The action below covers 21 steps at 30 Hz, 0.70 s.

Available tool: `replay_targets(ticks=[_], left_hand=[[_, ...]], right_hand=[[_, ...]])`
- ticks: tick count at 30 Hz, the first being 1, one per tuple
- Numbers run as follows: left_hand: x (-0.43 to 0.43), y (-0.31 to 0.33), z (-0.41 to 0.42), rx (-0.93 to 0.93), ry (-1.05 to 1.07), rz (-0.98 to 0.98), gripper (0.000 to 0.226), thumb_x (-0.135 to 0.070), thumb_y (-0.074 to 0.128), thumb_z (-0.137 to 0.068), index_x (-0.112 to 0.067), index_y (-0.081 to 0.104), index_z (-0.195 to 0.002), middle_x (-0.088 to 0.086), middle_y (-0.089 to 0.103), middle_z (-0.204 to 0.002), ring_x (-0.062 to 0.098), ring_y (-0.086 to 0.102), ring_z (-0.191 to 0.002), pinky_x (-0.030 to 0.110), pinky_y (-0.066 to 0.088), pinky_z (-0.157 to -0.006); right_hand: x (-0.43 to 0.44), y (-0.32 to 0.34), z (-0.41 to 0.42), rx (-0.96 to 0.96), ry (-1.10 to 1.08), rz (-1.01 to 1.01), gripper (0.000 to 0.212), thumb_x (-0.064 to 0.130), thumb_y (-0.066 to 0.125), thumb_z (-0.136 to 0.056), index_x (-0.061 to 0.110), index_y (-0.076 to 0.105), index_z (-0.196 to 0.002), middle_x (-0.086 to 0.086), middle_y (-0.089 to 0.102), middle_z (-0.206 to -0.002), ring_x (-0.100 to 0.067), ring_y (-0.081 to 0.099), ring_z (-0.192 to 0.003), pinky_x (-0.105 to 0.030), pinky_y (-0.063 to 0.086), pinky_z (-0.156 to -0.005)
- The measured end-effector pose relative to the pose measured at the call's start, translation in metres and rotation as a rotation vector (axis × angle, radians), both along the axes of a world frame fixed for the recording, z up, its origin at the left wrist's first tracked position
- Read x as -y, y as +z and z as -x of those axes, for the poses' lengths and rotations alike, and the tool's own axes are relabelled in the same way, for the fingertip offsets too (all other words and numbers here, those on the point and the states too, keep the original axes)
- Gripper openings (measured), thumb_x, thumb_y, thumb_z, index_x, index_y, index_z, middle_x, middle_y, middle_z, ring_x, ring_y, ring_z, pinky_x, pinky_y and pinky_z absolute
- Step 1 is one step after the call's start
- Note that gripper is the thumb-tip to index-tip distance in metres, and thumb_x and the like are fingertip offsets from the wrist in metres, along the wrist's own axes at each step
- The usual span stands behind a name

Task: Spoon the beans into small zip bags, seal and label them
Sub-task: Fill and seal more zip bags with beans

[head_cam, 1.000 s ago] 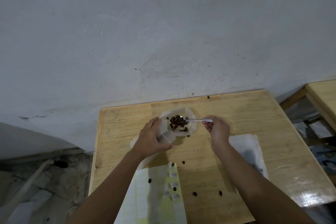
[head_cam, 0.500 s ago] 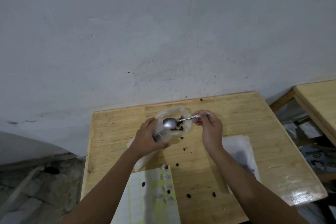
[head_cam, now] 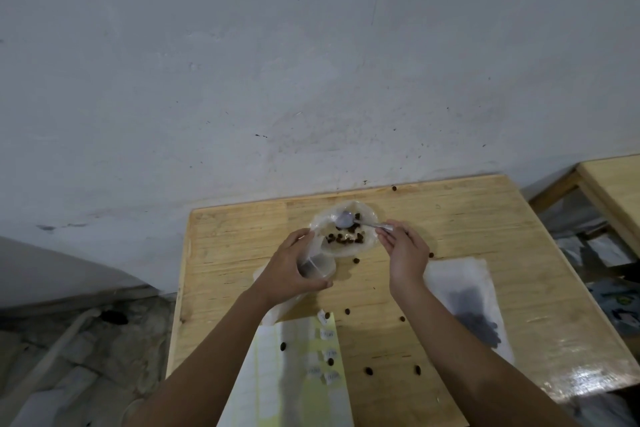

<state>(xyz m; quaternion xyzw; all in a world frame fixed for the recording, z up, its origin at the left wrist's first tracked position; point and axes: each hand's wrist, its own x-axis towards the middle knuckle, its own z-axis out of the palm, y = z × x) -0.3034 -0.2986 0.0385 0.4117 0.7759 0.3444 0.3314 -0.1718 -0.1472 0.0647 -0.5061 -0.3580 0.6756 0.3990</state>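
Left hand [head_cam: 292,270] curled round small clear zip bag [head_cam: 317,262]. Right hand [head_cam: 407,253] pinches metal spoon [head_cam: 346,218] over dark brown beans [head_cam: 343,238] in crumpled clear plastic [head_cam: 322,220], near pale wooden table's [head_cam: 242,236] far edge. Stray beans [head_cam: 369,371] scattered nearer; bare wood both far corners.

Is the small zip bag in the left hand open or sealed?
Open. The zip bag gapes round-mouthed in the left hand.

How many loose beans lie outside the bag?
9: one bean at the back; two near the bag; two mid-table; two on the label sheet; two in front. Others may be hidden.
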Motion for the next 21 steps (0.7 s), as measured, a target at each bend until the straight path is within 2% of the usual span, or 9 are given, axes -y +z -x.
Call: replay_targets(ticks=[3, 6, 10, 12, 17, 21], left_hand=[[0.000, 0.002, -0.001, 0.041, 0.002, -0.014, 0.098, -0.041, 0.083, -0.065, -0.017, 0.032, -0.145, -0.020, 0.023, -0.139, 0.000, 0.031, -0.125, 0.019, 0.031, -0.102], [-0.003, 0.002, 0.000, 0.044, 0.015, -0.027, 0.096, -0.039, 0.083, -0.066, -0.015, 0.033, -0.144, -0.019, 0.024, -0.138, -0.001, 0.030, -0.125, 0.016, 0.028, -0.099], [-0.006, 0.002, 0.003, 0.086, 0.068, -0.051, 0.094, -0.036, 0.084, -0.064, -0.013, 0.037, -0.142, -0.018, 0.027, -0.138, 0.003, 0.032, -0.129, 0.023, 0.031, -0.106], [-0.007, 0.003, 0.003, 0.101, 0.102, -0.073, 0.093, -0.035, 0.085, -0.064, -0.013, 0.038, -0.141, -0.018, 0.029, -0.138, 0.002, 0.032, -0.128, 0.023, 0.032, -0.105], [-0.009, 0.003, 0.003, 0.101, 0.154, -0.108, 0.090, -0.034, 0.084, -0.064, -0.014, 0.040, -0.140, -0.019, 0.030, -0.136, -0.002, 0.031, -0.124, 0.020, 0.031, -0.102], [-0.011, 0.002, 0.004, 0.114, 0.218, -0.128, 0.089, -0.033, 0.084, -0.065, -0.014, 0.041, -0.140, -0.018, 0.032, -0.135, -0.001, 0.031, -0.125, 0.024, 0.032, -0.107]], right_hand=[[0.003, 0.007, 0.002, -0.057, 0.011, -0.081, 0.015, 0.004, 0.052, -0.093, 0.003, 0.066, -0.088, -0.013, 0.067, -0.086, -0.019, 0.067, -0.078, -0.018, 0.056, -0.069], [0.005, 0.011, 0.004, -0.063, 0.060, -0.176, 0.016, 0.005, 0.051, -0.093, 0.001, 0.066, -0.092, -0.011, 0.068, -0.083, -0.017, 0.068, -0.075, -0.019, 0.056, -0.070], [0.007, 0.011, 0.006, -0.052, 0.146, -0.290, 0.017, 0.005, 0.050, -0.094, 0.000, 0.066, -0.094, -0.005, 0.070, -0.081, -0.015, 0.068, -0.077, -0.022, 0.056, -0.074], [0.008, 0.011, 0.007, -0.037, 0.181, -0.331, 0.018, 0.006, 0.050, -0.094, 0.005, 0.067, -0.091, 0.000, 0.071, -0.079, -0.015, 0.068, -0.078, -0.022, 0.055, -0.074], [0.003, 0.009, 0.006, 0.056, 0.241, -0.440, 0.020, 0.007, 0.049, -0.096, 0.014, 0.067, -0.093, -0.003, 0.070, -0.086, -0.022, 0.066, -0.084, -0.029, 0.055, -0.079], [0.001, 0.008, 0.001, 0.185, 0.299, -0.553, 0.019, 0.011, 0.049, -0.096, 0.013, 0.067, -0.102, 0.001, 0.070, -0.091, -0.013, 0.067, -0.088, -0.025, 0.054, -0.084]])
